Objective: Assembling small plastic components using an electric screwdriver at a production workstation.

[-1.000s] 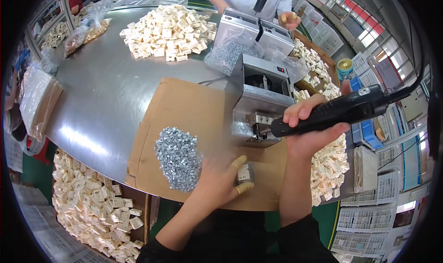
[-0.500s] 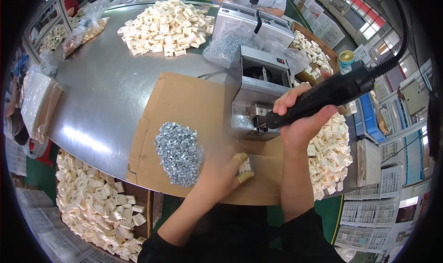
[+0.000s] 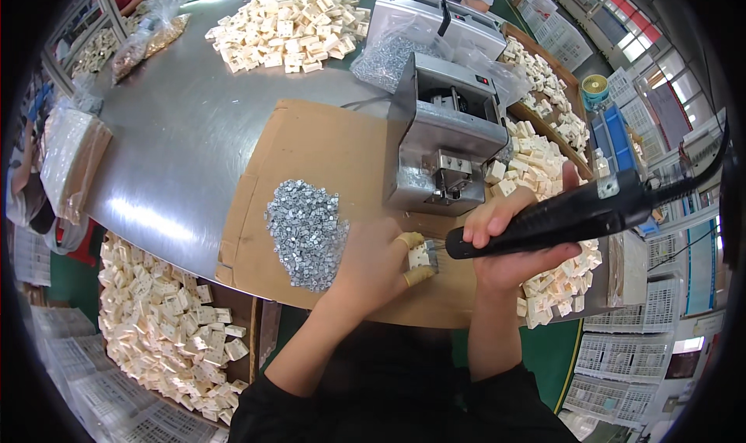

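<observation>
My left hand (image 3: 371, 266) is closed on a small cream plastic block (image 3: 422, 255) over the cardboard sheet (image 3: 311, 144). Finger covers wrap its thumb and a fingertip, and part of the hand is blurred. Wrapped in my right hand (image 3: 501, 270) is a black electric screwdriver (image 3: 559, 219), its cable leading off to the right. Its nose points left, just right of the block and apart from it; I cannot make out the bit. Beyond both hands stands a metal screw feeder (image 3: 447, 132). A heap of small grey metal pieces (image 3: 301, 233) lies left of my left hand.
Cream blocks form a pile (image 3: 287, 27) at the back of the metal table (image 3: 171, 132), another pile (image 3: 559, 280) beside my right forearm, and fill a box (image 3: 163, 326) at lower left. A second feeder (image 3: 435, 15) and a bag of screws (image 3: 396, 54) stand behind.
The screwdriver's nose has left the feeder's front and come nearer to the block in my left hand. My left hand keeps its hold on the block. The whole view has shifted slightly.
</observation>
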The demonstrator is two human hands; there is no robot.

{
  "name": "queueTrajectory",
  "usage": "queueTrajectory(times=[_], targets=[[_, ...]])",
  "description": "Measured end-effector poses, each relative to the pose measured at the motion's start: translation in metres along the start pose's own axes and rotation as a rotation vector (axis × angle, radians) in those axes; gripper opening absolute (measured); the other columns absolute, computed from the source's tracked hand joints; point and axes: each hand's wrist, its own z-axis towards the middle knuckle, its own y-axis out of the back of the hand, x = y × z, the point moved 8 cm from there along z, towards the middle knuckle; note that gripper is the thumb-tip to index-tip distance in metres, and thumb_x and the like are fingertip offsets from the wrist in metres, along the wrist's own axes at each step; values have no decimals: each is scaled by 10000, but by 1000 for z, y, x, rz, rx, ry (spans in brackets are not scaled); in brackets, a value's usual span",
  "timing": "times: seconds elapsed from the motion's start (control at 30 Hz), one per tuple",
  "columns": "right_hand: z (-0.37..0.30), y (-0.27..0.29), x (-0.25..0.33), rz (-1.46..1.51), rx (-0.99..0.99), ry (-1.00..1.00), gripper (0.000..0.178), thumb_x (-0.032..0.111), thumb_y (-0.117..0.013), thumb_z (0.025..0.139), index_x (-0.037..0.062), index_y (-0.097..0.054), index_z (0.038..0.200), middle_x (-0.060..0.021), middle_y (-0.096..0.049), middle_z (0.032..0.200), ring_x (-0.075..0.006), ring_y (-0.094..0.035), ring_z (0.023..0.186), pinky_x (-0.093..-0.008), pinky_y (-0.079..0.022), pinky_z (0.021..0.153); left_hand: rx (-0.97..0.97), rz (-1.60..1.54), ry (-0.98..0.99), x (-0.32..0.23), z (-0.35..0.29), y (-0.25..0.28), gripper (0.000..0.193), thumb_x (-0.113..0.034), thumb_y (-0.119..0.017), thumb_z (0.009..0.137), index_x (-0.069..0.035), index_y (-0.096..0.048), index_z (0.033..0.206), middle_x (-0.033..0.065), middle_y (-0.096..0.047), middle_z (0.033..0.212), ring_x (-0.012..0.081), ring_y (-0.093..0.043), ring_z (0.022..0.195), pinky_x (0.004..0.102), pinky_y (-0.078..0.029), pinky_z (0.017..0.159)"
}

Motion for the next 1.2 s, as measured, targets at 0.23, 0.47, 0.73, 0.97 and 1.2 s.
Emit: queueTrajectory(times=[0.23, 0.47, 0.73, 0.97, 1.2], targets=[[-11, 13, -10, 4, -85, 9, 977, 788, -381, 864, 109, -86, 1502, -116, -525, 666, -201, -507, 452, -346, -500, 445, -23, 22, -17, -1, 0, 1, 422, -347, -823, 677, -93, -721, 999, 38, -580, 818, 237, -571, 837, 394, -394, 759], [-14, 13, -15, -30, -96, -9, 988, 803, -370, 853, 107, -94, 1497, -106, -519, 659, -194, -504, 454, -339, -495, 445, -38, 36, -20, -1, -2, 5, 414, -319, -841, 664, -108, -719, 999, 35, -570, 799, 230, -580, 810, 377, -406, 748], [-12, 15, -12, -5, -97, 10, 982, 800, -366, 857, 115, -87, 1502, -107, -523, 661, -196, -505, 455, -340, -498, 451, -96, 86, -30, -11, -1, 9, 423, -318, -841, 650, -125, -697, 998, 25, -591, 818, 234, -586, 767, 360, -411, 714], [-12, 12, -12, -34, -47, 22, 918, 782, -338, 879, 162, -112, 1517, -90, -520, 687, -175, -512, 473, -333, -486, 451, -153, 119, -29, -13, -9, 7, 383, -266, -842, 638, -140, -695, 968, 16, -672, 947, 229, -618, 771, 360, -461, 704], [-11, 12, -9, 10, -61, 47, 918, 782, -339, 880, 153, -117, 1510, -88, -521, 683, -170, -513, 471, -329, -486, 446, -170, 99, -5, -15, -11, 6, 381, -219, -849, 628, -129, -696, 966, 22, -678, 953, 238, -638, 809, 358, -475, 725]])
